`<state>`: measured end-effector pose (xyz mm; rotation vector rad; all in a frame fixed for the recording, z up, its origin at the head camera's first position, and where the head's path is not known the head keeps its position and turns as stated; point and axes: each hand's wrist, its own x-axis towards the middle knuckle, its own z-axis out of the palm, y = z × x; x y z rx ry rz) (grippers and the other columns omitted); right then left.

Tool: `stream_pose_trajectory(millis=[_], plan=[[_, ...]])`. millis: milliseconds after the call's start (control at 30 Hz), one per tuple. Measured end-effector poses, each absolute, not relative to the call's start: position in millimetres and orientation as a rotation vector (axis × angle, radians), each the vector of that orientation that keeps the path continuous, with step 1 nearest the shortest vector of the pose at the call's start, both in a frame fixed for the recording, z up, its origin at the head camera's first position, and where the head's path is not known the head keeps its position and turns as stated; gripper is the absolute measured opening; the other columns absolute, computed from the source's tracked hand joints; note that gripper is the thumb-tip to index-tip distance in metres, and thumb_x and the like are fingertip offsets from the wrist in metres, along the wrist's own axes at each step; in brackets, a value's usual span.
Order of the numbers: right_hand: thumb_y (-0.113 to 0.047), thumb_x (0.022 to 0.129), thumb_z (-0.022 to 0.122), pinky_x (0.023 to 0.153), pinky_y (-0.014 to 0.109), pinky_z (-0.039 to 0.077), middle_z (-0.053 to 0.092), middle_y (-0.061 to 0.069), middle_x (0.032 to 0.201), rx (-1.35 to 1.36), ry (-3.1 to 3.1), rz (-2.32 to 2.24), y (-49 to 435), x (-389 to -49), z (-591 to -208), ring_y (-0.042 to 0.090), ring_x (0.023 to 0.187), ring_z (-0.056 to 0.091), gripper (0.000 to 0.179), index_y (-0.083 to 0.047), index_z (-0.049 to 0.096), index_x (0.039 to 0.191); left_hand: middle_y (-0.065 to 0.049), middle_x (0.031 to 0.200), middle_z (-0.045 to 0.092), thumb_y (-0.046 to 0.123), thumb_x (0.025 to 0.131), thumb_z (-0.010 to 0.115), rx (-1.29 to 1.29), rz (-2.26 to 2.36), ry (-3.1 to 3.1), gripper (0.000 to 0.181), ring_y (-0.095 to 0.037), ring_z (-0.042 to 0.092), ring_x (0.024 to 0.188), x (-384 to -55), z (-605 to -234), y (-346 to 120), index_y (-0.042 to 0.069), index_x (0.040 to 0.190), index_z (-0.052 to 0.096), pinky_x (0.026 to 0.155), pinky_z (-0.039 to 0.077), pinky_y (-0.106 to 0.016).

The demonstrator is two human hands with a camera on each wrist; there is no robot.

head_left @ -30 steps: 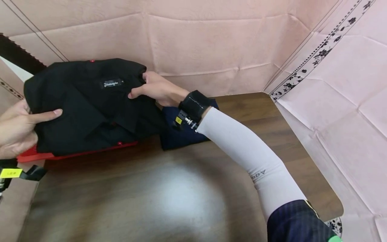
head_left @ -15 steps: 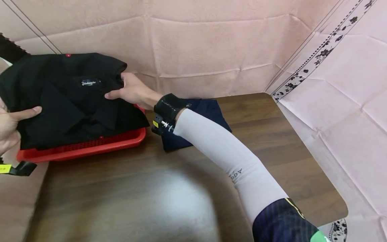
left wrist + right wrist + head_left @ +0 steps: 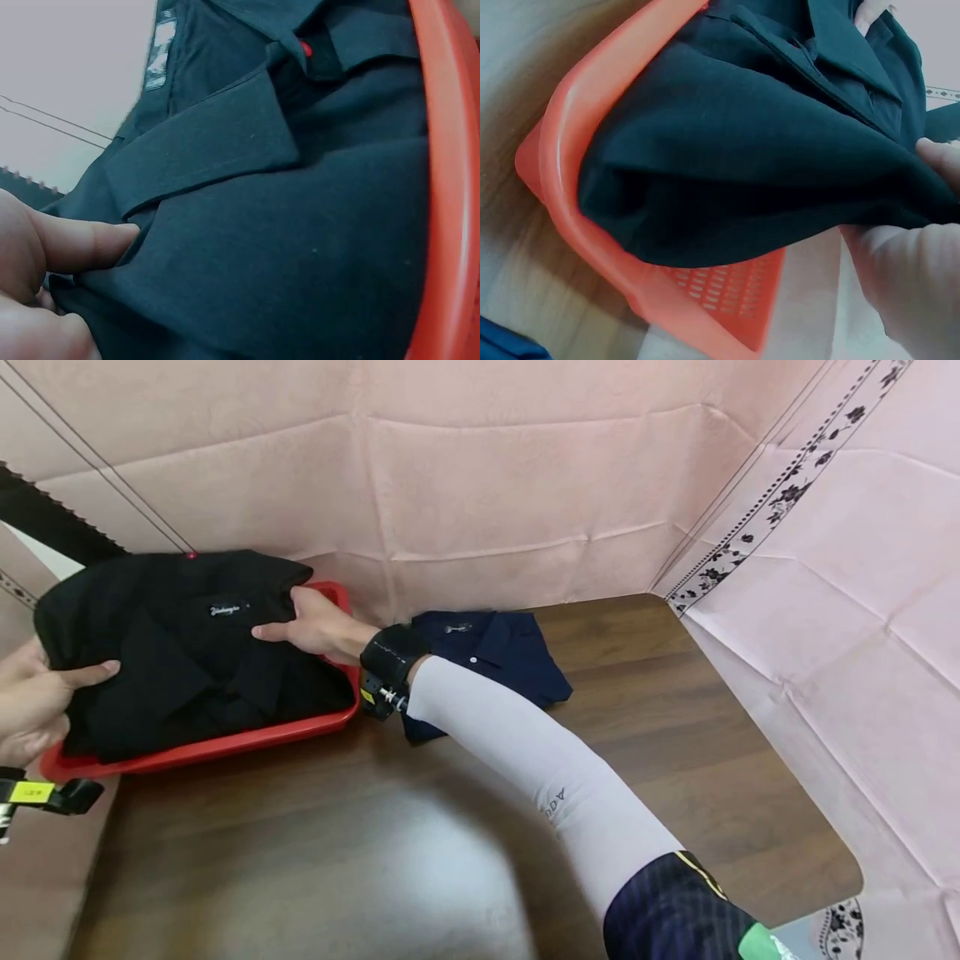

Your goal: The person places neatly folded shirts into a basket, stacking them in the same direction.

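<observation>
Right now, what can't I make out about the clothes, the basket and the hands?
- Label on the black shirt: wording too small and blurred, head view.
- Red basket: floor mostly covered by the black shirt, head view.
- Left hand: cut off by the left edge, head view.
- Right hand: partly hidden behind the black shirt, head view.
- Navy shirt: partly covered by the pale sleeve, head view.

creased pink cloth backdrop (image 3: 480, 485) | black floral border (image 3: 783, 502) | wood-grain tabletop (image 3: 675, 718) | pale glare (image 3: 442, 868)
</observation>
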<state>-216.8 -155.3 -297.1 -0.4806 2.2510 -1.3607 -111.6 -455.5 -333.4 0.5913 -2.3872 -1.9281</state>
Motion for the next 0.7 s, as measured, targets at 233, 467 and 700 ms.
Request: stream_pose_trajectory(millis=[233,467,700], plan=[[-0.024,0.087,0.071,0.105,0.021,0.039,0.045,-0.01,0.146,-0.475,2.218,-1.339,-167,-211,-308,0.004,0.118,0.046,0.074,-0.014,0.035,0.151,-0.001,0.149,0.028,0.055,0.082,0.062,0.645,-1.651,-2.686,0.078,0.011,0.049,0.075,-108,-343,-461,0.053,0.147,0.02,0.054,0.048,-0.014],[-0.019,0.087,0.071,0.092,0.02,0.044,0.056,-0.004,0.121,-0.5,2.308,-1.224,-168,-211,-318,0.008,0.103,0.05,0.055,-0.013,0.046,0.136,-0.021,0.162,-0.002,0.051,0.093,0.051,0.562,-1.529,-2.824,0.084,-0.009,0.049,0.056,-107,-339,-451,0.049,0.153,-0.008,0.047,0.049,-0.023],[-0.027,0.091,0.067,0.103,0.016,0.038,0.047,-0.008,0.148,-0.561,2.526,-0.908,-169,-211,-328,0.0,0.121,0.047,0.072,-0.014,0.032,0.152,-0.046,0.145,0.013,0.021,0.106,0.032,0.409,-1.409,-3.033,0.072,-0.032,0.061,0.067,-110,-356,-454,-0.005,0.151,-0.017,0.059,0.059,-0.034]])
